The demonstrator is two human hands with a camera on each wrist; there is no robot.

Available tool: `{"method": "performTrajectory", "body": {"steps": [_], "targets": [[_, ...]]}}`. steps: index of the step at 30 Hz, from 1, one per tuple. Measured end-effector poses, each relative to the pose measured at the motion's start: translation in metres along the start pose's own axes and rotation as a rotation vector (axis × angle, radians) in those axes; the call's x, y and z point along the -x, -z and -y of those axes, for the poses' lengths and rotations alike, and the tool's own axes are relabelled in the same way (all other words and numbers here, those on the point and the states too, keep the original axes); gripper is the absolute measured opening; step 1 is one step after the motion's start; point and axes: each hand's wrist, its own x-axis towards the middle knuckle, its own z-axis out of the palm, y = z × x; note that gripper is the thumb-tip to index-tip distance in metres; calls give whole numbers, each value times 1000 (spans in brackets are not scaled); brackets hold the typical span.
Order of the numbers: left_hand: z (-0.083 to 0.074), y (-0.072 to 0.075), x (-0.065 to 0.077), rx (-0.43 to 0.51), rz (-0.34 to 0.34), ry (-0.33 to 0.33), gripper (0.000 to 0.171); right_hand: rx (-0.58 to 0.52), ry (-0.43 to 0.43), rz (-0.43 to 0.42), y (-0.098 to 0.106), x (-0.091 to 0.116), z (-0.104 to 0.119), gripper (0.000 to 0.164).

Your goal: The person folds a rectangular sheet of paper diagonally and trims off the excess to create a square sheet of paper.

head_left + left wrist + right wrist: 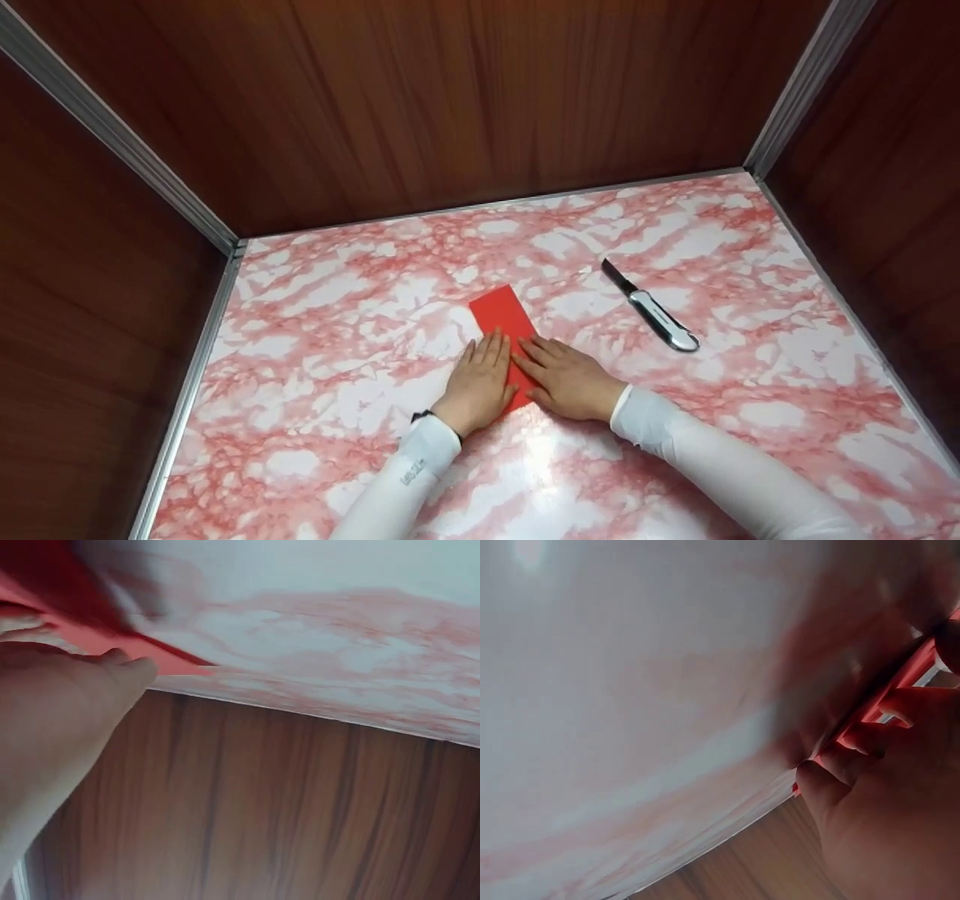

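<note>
A narrow strip of red paper [504,306] lies slanted on the table, its far end sticking out beyond the fingertips. On its left side rests my left hand [478,384], palm down with the fingers stretched forward. From the other side my right hand [571,377] presses along the right edge with extended fingers. In the left wrist view a layer of the red paper [169,658] shows slightly raised beside the fingers of the left hand [67,705]. The right wrist view has the right hand's fingers lined up along the red paper's edge [911,671].
To the right lies a knife [651,307] with a dark blade and a silver and black handle, its blade pointing away. The table [337,345] has a red and white marbled top. Dark wood panels [480,105] in metal frames wall its back and sides.
</note>
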Motion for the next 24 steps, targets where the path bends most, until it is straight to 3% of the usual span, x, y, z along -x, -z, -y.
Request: {"method": "performTrajectory", "body": {"steps": [4, 7, 15, 24], "targets": [[-9, -8, 17, 35, -33, -24, 77, 1, -7, -18, -1, 1, 3, 64], [-8, -14, 22, 48, -52, -30, 79, 6, -12, -32, -1, 2, 5, 63], [-4, -14, 23, 66, -10, -25, 85, 15, -75, -13, 1, 13, -4, 67], [0, -11, 22, 103, 16, -31, 87, -6, -173, -14, 6, 42, -30, 67]]}}
